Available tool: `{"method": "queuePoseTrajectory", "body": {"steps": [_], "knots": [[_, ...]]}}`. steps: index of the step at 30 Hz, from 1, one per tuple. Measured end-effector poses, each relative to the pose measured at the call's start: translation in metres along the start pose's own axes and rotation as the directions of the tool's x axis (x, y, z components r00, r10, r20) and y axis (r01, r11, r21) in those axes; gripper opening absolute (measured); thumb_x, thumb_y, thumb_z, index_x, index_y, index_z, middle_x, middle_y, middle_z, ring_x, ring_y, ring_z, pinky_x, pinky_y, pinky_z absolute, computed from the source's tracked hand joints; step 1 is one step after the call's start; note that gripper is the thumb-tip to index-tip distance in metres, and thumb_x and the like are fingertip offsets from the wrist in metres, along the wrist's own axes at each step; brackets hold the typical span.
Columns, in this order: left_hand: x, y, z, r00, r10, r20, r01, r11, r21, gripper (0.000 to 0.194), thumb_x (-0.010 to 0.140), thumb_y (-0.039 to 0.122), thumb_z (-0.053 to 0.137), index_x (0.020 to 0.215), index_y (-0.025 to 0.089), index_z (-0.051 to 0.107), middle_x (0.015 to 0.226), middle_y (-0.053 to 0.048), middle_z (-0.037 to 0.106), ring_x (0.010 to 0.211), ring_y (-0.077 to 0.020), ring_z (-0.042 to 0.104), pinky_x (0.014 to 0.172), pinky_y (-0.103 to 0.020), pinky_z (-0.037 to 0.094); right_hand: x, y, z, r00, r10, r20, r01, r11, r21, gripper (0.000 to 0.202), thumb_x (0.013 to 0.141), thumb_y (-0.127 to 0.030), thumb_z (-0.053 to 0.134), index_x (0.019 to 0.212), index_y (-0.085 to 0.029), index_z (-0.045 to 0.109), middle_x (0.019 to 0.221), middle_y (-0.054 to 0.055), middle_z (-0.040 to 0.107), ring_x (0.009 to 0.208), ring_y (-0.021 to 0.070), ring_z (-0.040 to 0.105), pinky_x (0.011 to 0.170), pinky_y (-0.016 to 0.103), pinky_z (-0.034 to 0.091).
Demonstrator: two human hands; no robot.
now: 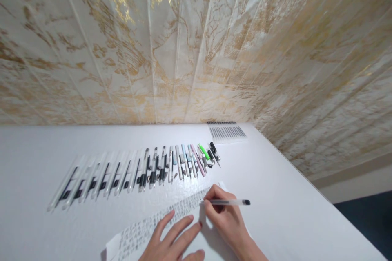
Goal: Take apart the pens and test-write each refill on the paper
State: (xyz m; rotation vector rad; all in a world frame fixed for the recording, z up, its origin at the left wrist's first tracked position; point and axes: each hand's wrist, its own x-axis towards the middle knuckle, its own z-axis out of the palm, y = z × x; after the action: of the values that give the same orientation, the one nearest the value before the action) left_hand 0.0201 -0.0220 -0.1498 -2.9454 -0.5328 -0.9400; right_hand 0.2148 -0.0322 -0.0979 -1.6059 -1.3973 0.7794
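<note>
My right hand [226, 216] is closed round a pen [229, 202] with a clear barrel and a black end. The pen lies nearly level across the fingers, its tip at the left, by the written lines of a white sheet of paper [134, 234]. Rows of dark handwriting cover the sheet's upper part. With fingers spread, my left hand [176, 238] rests flat on the paper, left of the right hand. Both hands hide some of the sheet's lower part.
A long row of pens [116, 179] lies beyond the paper, several with clear barrels. Near its right end is a bright green pen [203, 151]. A pack of thin refills [227, 132] lies against the gold-patterned wall [171, 69]. The white table's edge [309, 181] runs down the right.
</note>
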Motion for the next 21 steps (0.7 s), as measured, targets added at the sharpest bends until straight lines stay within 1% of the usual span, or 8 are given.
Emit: {"method": "queuePoseTrajectory", "body": {"steps": [2, 3, 6, 11, 13, 17, 18, 21], "knots": [[0.0004, -0.004, 0.0003, 0.997, 0.073, -0.028, -0.072, 0.997, 0.035, 0.019, 0.096, 0.019, 0.045, 0.102, 0.029, 0.06, 0.12, -0.001, 0.067, 0.116, -0.0195, 0.056, 0.113, -0.046, 0.018, 0.0, 0.0002, 0.0002, 1.0, 0.002, 0.007, -0.002, 1.0, 0.004, 0.013, 0.074, -0.018, 0.052, 0.061, -0.019, 0.05, 0.053, -0.005, 0.044, 0.051, 0.0104, 0.038, 0.048, 0.022, 0.029], [0.0002, -0.0057, 0.0008, 0.996, 0.089, -0.033, -0.087, 0.995, 0.045, 0.02, 0.095, 0.018, 0.045, 0.102, 0.029, 0.06, 0.12, -0.001, 0.066, 0.116, -0.0196, 0.056, 0.114, -0.046, 0.017, 0.0001, 0.0003, 0.0003, 1.0, 0.0, 0.008, 0.0, 1.0, 0.004, 0.013, 0.074, -0.018, 0.053, 0.062, -0.019, 0.05, 0.054, -0.005, 0.045, 0.051, 0.0102, 0.038, 0.048, 0.022, 0.029], [-0.0022, -0.0089, 0.0025, 0.996, 0.085, -0.016, -0.084, 0.996, 0.042, 0.021, 0.095, 0.018, 0.044, 0.104, 0.029, 0.06, 0.123, -0.002, 0.064, 0.119, -0.0218, 0.054, 0.113, -0.05, 0.016, 0.0004, 0.0003, 0.001, 1.0, -0.008, 0.013, 0.008, 1.0, -0.005, 0.013, 0.074, -0.018, 0.053, 0.062, -0.018, 0.05, 0.053, -0.005, 0.045, 0.051, 0.0098, 0.038, 0.048, 0.022, 0.029], [-0.0052, -0.0111, 0.0041, 0.991, 0.131, 0.008, -0.131, 0.991, 0.027, 0.02, 0.096, 0.025, 0.044, 0.108, 0.03, 0.06, 0.126, -0.004, 0.063, 0.121, -0.0239, 0.053, 0.11, -0.05, 0.025, 0.0008, 0.001, 0.0024, 1.0, 0.007, 0.018, -0.007, 1.0, 0.022, 0.014, 0.074, -0.018, 0.053, 0.061, -0.018, 0.05, 0.053, -0.005, 0.045, 0.051, 0.0102, 0.038, 0.048, 0.022, 0.029], [-0.0053, -0.0114, 0.0043, 0.991, 0.135, 0.003, -0.135, 0.99, 0.038, 0.021, 0.096, 0.026, 0.043, 0.108, 0.03, 0.06, 0.126, -0.004, 0.063, 0.121, -0.0237, 0.052, 0.111, -0.05, 0.022, 0.0006, 0.0018, 0.0027, 1.0, 0.005, 0.012, -0.006, 1.0, 0.015, 0.013, 0.075, -0.018, 0.053, 0.062, -0.018, 0.05, 0.054, -0.005, 0.046, 0.051, 0.0103, 0.038, 0.048, 0.022, 0.029], [-0.0057, -0.0112, 0.0029, 0.99, 0.137, 0.017, -0.137, 0.989, 0.048, 0.022, 0.096, 0.027, 0.042, 0.109, 0.031, 0.06, 0.127, -0.003, 0.062, 0.123, -0.0239, 0.05, 0.114, -0.052, 0.006, -0.0001, 0.0032, 0.0024, 1.0, 0.002, 0.005, -0.002, 1.0, 0.0, 0.014, 0.075, -0.017, 0.053, 0.062, -0.018, 0.049, 0.054, -0.005, 0.046, 0.052, 0.0102, 0.039, 0.048, 0.022, 0.029], [-0.0058, -0.0112, 0.0021, 0.991, 0.133, 0.031, -0.135, 0.99, 0.045, 0.022, 0.096, 0.027, 0.043, 0.109, 0.031, 0.06, 0.128, -0.003, 0.062, 0.124, -0.0241, 0.05, 0.114, -0.052, 0.005, -0.0001, 0.0033, 0.0023, 1.0, 0.002, 0.006, -0.002, 1.0, -0.001, 0.014, 0.075, -0.017, 0.053, 0.062, -0.018, 0.049, 0.054, -0.005, 0.046, 0.051, 0.0101, 0.038, 0.048, 0.022, 0.029], [-0.0053, -0.0114, -0.0005, 0.99, 0.133, 0.054, -0.135, 0.99, 0.037, 0.021, 0.096, 0.028, 0.043, 0.109, 0.031, 0.059, 0.128, -0.003, 0.062, 0.124, -0.024, 0.05, 0.114, -0.051, 0.011, 0.0006, 0.0034, 0.002, 1.0, -0.002, 0.006, 0.002, 1.0, 0.0, 0.014, 0.075, -0.018, 0.053, 0.062, -0.018, 0.048, 0.054, -0.005, 0.045, 0.051, 0.0102, 0.038, 0.048, 0.022, 0.029]]}}
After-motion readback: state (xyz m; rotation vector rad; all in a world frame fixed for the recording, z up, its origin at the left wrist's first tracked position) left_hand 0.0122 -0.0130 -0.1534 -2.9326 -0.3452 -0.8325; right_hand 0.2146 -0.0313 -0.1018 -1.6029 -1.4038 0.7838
